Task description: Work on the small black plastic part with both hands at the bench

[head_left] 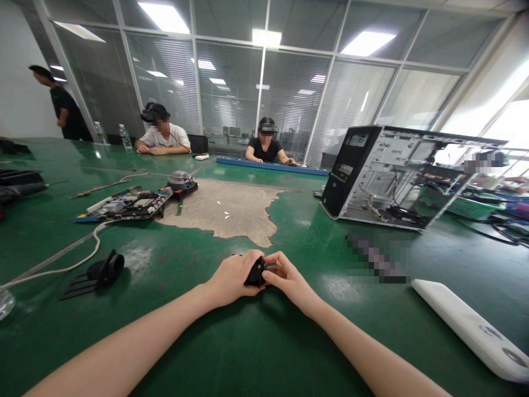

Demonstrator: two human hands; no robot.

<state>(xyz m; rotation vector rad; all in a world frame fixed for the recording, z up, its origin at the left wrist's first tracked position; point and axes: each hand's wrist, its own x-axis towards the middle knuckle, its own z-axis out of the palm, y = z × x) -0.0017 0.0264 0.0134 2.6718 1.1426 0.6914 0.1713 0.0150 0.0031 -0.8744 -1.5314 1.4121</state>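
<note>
Just above the green tabletop, at the centre of the head view, a small black plastic part (255, 274) is between my hands. My left hand (235, 275) wraps over its top and left side, covering much of it. Thumb and fingertips of my right hand (286, 274) pinch its right edge. Its exact kind does not show. Beyond my hands lies a bare tan patch (248, 207) with several small white scraps. To the left rests a black plastic piece (105, 269) with long prongs.
A green circuit board (132, 203) and a fan-like cooler (182, 181) lie back left, near a pale cable (96, 242). An opened computer case (384, 173) stands right, with a white oblong device (467, 325) nearer. Two people sit across the table (185, 353); another stands far left.
</note>
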